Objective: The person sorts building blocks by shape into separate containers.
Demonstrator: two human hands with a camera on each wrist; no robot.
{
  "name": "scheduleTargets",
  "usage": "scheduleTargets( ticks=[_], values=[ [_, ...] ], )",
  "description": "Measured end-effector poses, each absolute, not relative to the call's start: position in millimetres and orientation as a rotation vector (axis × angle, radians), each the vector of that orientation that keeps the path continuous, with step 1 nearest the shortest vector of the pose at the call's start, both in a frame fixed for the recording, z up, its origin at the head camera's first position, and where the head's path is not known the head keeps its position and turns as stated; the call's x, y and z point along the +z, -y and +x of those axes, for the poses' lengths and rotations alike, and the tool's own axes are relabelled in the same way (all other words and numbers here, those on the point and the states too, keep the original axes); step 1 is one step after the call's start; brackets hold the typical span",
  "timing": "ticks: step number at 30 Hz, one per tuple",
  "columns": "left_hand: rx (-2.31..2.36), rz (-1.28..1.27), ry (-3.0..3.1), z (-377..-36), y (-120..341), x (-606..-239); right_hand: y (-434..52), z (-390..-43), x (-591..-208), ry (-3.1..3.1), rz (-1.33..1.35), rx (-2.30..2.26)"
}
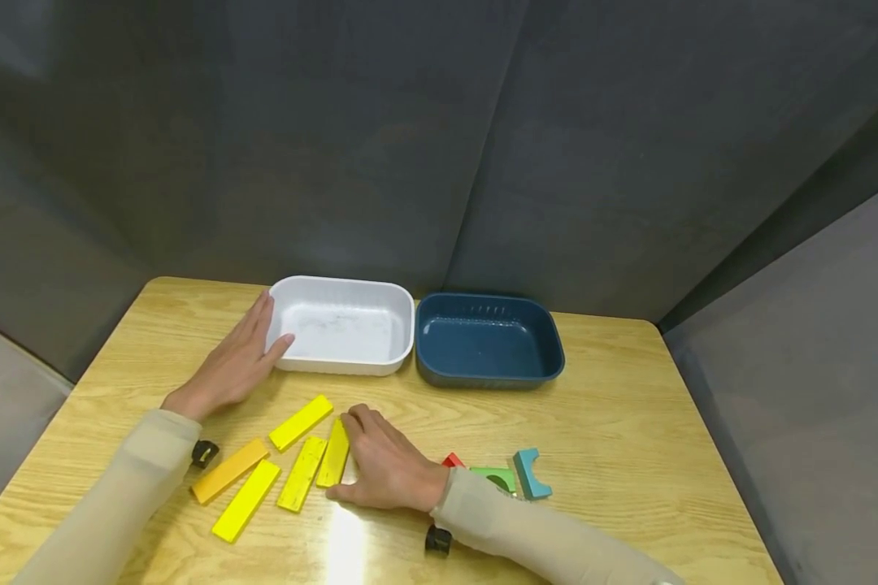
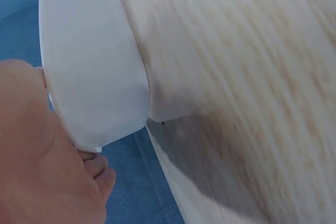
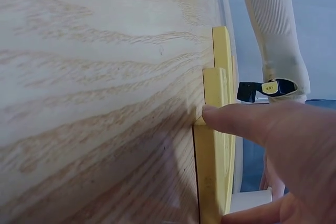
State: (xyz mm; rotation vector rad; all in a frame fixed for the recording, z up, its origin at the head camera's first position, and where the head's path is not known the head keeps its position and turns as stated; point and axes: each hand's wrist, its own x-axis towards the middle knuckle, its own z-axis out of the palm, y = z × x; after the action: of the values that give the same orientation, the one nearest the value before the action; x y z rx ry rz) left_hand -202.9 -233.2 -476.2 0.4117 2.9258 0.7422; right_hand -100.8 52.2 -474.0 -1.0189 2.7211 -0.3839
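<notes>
Both hands down on the table (image 1: 615, 422), one at the tray, one at the blocks.
We see the left hand (image 1: 230, 366) flat, fingers straight against the white tray (image 1: 342, 325) side; right hand (image 1: 388, 463) fingers loosely spread, touching a yellow block (image 1: 334, 453) lying among other yellow blocks.

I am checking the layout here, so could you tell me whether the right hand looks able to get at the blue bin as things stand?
Probably yes. The right hand rests on a yellow block, and the table between it and the blue bin is bare. The white bin, touched by the left hand, stands off to the side.
</notes>
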Motion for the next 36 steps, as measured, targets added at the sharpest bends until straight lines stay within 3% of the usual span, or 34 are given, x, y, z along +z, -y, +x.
scheduleTargets(
  ticks=[36],
  values=[
    [0.767, 0.439, -2.934, -203.3, 235.9, -477.0, -72.3, -104.6, -447.8, -2.716, -0.99, -0.55]
  ],
)
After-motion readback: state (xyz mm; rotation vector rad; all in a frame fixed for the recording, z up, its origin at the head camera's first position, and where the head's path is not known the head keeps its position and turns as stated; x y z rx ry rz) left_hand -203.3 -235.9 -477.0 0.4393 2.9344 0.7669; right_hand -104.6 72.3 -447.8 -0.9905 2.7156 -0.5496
